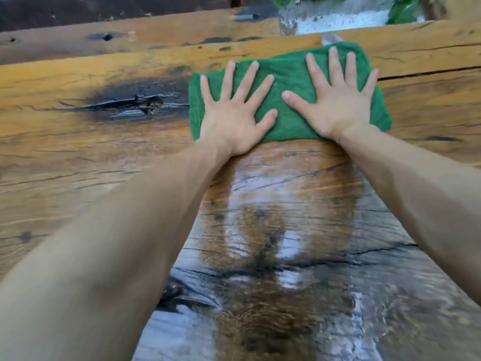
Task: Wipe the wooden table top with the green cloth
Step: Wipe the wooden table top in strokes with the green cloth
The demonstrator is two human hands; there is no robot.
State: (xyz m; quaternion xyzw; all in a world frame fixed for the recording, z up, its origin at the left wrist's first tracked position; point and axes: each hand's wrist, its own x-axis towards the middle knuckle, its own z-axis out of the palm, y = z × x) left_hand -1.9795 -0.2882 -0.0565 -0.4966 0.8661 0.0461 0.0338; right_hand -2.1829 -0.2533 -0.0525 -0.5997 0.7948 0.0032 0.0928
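Observation:
A green cloth (289, 74) lies spread flat on the wooden table top (78, 152), near its far edge. My left hand (234, 118) presses on the cloth's left half with its fingers straight and splayed. My right hand (338, 102) presses on the right half the same way. Both arms reach far forward over the table. Between my arms the wood behind the cloth shines wet in a broad streak (273, 204).
A dark knot with a crack (145, 102) marks the wood left of the cloth. Past the far edge lie a second plank (130, 35), a pale stone planter (338, 19) and green leaves (403, 9).

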